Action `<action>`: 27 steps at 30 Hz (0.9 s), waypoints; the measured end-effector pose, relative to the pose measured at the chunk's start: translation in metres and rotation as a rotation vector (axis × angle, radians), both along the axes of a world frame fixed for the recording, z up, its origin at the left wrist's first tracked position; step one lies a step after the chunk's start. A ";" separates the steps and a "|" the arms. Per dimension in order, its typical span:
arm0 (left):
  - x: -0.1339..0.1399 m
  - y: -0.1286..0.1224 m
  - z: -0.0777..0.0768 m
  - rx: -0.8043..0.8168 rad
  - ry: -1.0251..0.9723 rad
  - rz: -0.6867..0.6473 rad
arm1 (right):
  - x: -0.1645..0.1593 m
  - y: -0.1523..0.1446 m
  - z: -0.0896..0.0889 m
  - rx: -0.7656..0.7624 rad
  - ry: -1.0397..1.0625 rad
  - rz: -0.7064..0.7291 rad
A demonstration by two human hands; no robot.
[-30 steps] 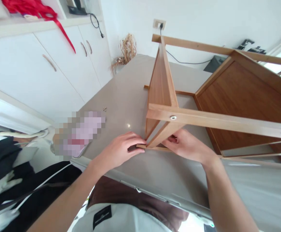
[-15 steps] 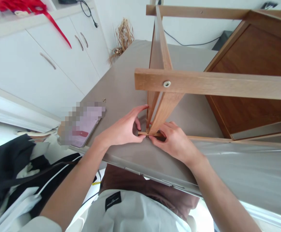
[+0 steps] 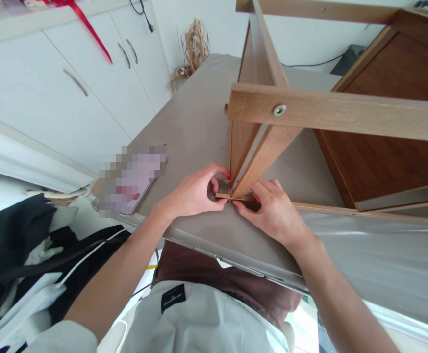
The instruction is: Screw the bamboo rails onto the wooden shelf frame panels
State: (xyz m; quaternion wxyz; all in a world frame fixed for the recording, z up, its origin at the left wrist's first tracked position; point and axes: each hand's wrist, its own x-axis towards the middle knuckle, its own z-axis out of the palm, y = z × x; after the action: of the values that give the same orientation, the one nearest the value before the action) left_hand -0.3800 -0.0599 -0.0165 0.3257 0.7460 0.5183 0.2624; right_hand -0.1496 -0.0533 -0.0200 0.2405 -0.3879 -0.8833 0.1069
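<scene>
A wooden furniture frame stands on the grey-covered table, with an upper rail and a thin lower rail. My left hand is curled round the lower left corner, its thumb at the rail's end and its index finger against the panel. Beside the same joint, my right hand pinches the lower rail with thumb and fingers. Between the thumbs sits a small metal fastener, too small to make out fully. A round metal bolt head shows in the upper rail.
A phone, partly pixelated, lies at the table's left edge, with a tiny metal piece near it. White cabinets stand on the left. Dried stalks are behind, and a dark brown panel leans at the right.
The view has shifted slightly. The upper rail's end appears farther right and higher relative to my hands. Both hands keep their hold at the lower corner.
</scene>
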 end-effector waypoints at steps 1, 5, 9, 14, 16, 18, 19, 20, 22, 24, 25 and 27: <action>-0.001 0.001 0.000 0.003 0.002 -0.004 | 0.000 -0.001 0.000 0.000 -0.005 -0.005; -0.001 0.006 0.002 0.028 0.047 -0.025 | 0.007 -0.016 0.004 -0.006 0.006 -0.074; -0.001 0.006 0.000 0.027 0.078 -0.029 | 0.013 -0.043 0.011 -0.050 0.089 -0.097; -0.003 0.001 -0.003 0.063 0.017 -0.037 | 0.008 -0.071 0.014 -0.192 0.290 -0.294; -0.005 0.000 -0.003 0.100 0.003 -0.087 | 0.004 -0.076 0.013 -0.231 0.360 -0.350; -0.006 -0.001 -0.003 0.122 -0.003 -0.127 | 0.000 -0.078 0.012 -0.192 0.402 -0.352; -0.006 -0.001 -0.003 0.126 -0.005 -0.137 | -0.001 -0.078 0.010 -0.178 0.411 -0.339; -0.006 -0.001 -0.004 0.129 -0.007 -0.143 | -0.002 -0.077 0.009 -0.181 0.415 -0.324; -0.007 -0.001 -0.005 0.136 -0.003 -0.151 | -0.004 -0.076 0.007 -0.230 0.412 -0.314; -0.007 -0.001 -0.006 0.148 0.010 -0.155 | -0.006 -0.075 0.004 -0.288 0.396 -0.324; -0.007 -0.001 -0.007 0.156 0.020 -0.155 | -0.007 -0.074 0.002 -0.301 0.391 -0.337; -0.006 -0.001 -0.008 0.172 0.035 -0.146 | -0.009 -0.073 -0.001 -0.321 0.406 -0.362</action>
State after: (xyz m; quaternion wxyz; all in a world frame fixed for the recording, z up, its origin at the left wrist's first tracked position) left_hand -0.3865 -0.0614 -0.0241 0.2698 0.8114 0.4437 0.2683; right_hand -0.1588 -0.1266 -0.0214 0.3625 -0.5426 -0.7058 0.2758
